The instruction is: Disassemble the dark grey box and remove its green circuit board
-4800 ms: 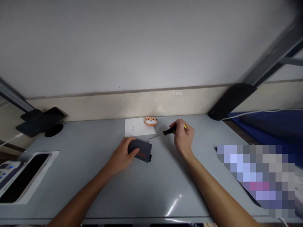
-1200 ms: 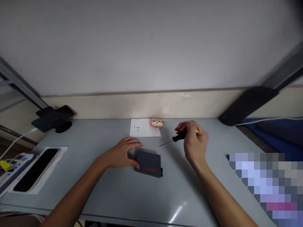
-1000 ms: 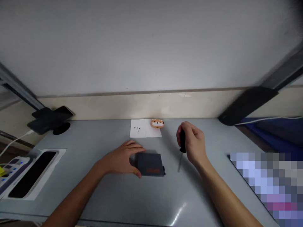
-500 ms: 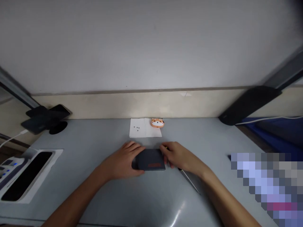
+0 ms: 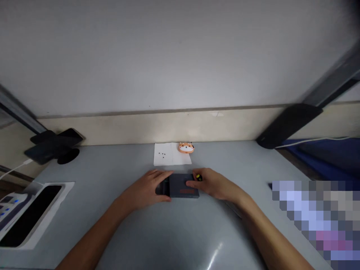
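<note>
A flat dark grey rectangular case (image 5: 182,184) with red lettering lies in front of me on the desk. At its left end a black inner part (image 5: 164,187) shows beyond the grey cover. My left hand (image 5: 146,190) grips that left end, thumb on the near side and fingers on the far side. My right hand (image 5: 209,183) holds the cover's right end with the thumb on top. It also keeps a screwdriver (image 5: 199,177) with a black and yellow handle; the shaft points back under my forearm, mostly hidden.
On the grey desk (image 5: 135,232), white paper (image 5: 165,159) bears several tiny dark screws (image 5: 162,153) and an orange animal-faced case (image 5: 186,148). A phone (image 5: 32,213) lies at left near a power strip (image 5: 11,206). A black stand (image 5: 54,144) is behind; a blurred patch covers the right.
The grey cover has shifted right relative to my left hand, uncovering more of the black inner part. My right thumb now lies on top of the cover, and the screwdriver shaft is more hidden.
</note>
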Tool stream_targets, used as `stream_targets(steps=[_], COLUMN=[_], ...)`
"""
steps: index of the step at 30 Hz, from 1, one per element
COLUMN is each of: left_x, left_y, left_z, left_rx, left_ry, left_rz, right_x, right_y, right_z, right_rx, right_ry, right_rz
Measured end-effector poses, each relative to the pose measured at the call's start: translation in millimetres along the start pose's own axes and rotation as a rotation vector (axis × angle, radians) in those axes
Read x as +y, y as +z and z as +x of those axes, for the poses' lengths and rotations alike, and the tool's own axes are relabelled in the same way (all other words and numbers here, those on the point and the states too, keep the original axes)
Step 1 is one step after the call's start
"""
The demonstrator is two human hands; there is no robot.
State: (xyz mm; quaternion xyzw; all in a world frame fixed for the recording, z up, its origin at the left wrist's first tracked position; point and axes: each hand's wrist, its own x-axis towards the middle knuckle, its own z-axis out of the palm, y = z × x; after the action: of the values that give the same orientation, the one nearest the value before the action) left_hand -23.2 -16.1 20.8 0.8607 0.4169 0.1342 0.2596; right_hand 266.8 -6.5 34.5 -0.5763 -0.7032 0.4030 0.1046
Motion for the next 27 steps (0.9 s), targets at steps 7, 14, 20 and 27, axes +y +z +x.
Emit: stream_targets(steps=[7, 14, 20, 27], left_x=[0.4, 4.5, 12.3, -0.5], left_y=[-13.9, -15.7, 4.2, 5.6], left_z=[-3.0, -3.8, 2.0, 7.2], left_rx=[0.039, 0.084, 0.108, 0.082], left_ry=[0.042, 0.092, 0.131, 0.071], left_rz=[0.05, 0.088, 0.091, 0.088], right_x=[27.0, 21.0, -22.1, -29.6], right_y=[-35.5, -59.9, -29.8, 16.4], right_z=[-1.9, -19.9, -13.8, 5.0], right_rx=[-0.008, 0.221, 0.477, 0.63], right_ry=[0.029, 0.049, -0.285, -0.349], right_rz=[-0.037, 0.087, 0.632, 0.507])
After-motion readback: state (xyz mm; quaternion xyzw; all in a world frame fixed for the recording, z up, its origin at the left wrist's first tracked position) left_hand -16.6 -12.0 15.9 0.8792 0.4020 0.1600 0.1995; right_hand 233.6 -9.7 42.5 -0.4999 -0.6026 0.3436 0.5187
